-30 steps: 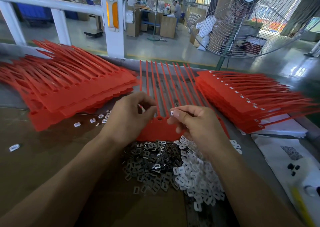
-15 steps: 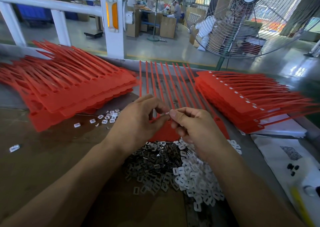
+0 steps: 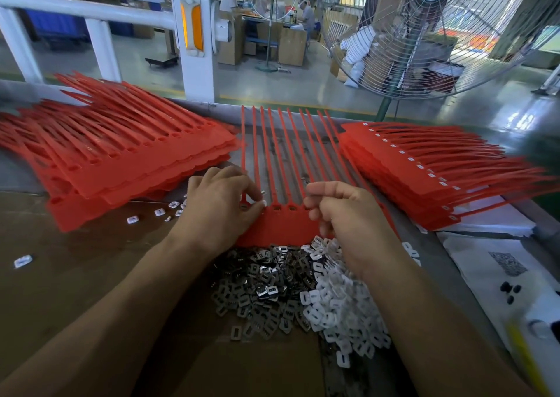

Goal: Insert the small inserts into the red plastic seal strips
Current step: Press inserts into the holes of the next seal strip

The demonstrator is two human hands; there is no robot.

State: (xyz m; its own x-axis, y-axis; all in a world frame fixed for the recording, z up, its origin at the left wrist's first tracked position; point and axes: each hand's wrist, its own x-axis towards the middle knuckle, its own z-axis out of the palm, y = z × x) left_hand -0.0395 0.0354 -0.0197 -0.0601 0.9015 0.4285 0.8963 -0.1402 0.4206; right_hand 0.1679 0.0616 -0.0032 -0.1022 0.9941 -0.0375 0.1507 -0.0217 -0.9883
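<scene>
Nearest on the brown worktop point(image 3: 75, 275) lie two heaps of small inserts, touching each other: dark metal ones point(image 3: 257, 287) on the left and white plastic ones point(image 3: 342, 308) on the right. Just beyond them sits a red seal strip sheet point(image 3: 281, 227), its open sockets in a row and its thin tails reaching away to the far edge. The left hand point(image 3: 221, 208) rests on the sheet's left end, thumb and forefinger pinching a small white insert point(image 3: 263, 202) at a socket. The right hand point(image 3: 342, 211) hovers over the sheet's right part with fingers curled; whether it holds anything cannot be told. A few loose white pieces point(image 3: 157, 213) lie to the left. Farther off, a stack of unfilled red sheets point(image 3: 121, 160) sits at left, and a stack with white inserts fitted point(image 3: 424, 166) at right. Beyond the worktop stands a large fan point(image 3: 430, 33).
</scene>
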